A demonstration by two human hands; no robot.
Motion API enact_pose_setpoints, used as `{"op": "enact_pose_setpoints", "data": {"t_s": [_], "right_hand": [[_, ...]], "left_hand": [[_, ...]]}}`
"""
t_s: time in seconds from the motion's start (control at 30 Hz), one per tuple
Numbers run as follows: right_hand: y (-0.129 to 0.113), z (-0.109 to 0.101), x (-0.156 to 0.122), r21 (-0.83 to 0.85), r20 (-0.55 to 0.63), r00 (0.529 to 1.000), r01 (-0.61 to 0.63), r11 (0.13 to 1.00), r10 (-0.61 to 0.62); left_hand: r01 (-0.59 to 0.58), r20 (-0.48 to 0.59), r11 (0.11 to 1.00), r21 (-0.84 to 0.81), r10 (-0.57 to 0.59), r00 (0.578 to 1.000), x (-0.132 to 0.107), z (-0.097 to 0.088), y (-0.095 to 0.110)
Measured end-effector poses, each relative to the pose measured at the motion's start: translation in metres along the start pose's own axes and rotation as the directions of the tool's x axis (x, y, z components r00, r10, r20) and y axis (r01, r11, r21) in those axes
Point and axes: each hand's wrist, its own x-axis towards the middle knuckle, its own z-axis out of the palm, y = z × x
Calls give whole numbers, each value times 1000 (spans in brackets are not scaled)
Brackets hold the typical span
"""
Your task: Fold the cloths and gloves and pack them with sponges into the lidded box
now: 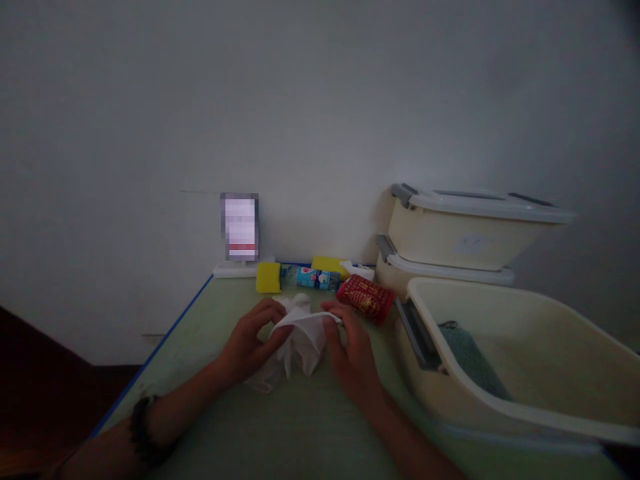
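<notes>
A thin white plastic bag (304, 333) hangs crumpled between my two hands, its lower part resting on the table and partly see-through at the left. My left hand (255, 337) pinches the bag's upper edge from the left, thumb against fingers. On the opposite side, my right hand (347, 343) grips the same edge, stretching it slightly taut. Just beyond the right fingers lies a red packet (366, 297) with gold print. Behind the bag, a clear bottle (315, 278) with a blue label lies on its side, beside a yellow sponge (269, 277).
At the right stands an open cream bin (530, 320) with a green cloth item (473, 360) inside. Two lidded boxes (465, 233) are stacked behind it. A phone (241, 227) stands on a white base at the back left. The table's blue edge (165, 340) runs along the left.
</notes>
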Motion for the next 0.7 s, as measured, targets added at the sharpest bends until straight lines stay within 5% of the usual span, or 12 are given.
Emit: {"op": "enact_pose_setpoints", "data": {"t_s": [0.2, 0.4, 0.5, 0.7], "right_hand": [[-8, 3, -6, 204, 142, 957, -277, 939, 252], [-6, 7, -4, 488, 267, 883, -469, 736, 386], [-5, 6, -3, 551, 306, 863, -504, 665, 401], [-7, 6, -3, 532, 294, 877, -480, 697, 379]], "left_hand": [[111, -16, 994, 20, -111, 994, 2, 4, -3], [84, 68, 994, -69, -80, 995, -2, 2, 2], [-4, 143, 988, -153, 26, 989, -4, -2, 7], [-11, 218, 998, -69, 25, 976, -1, -4, 8]]}}
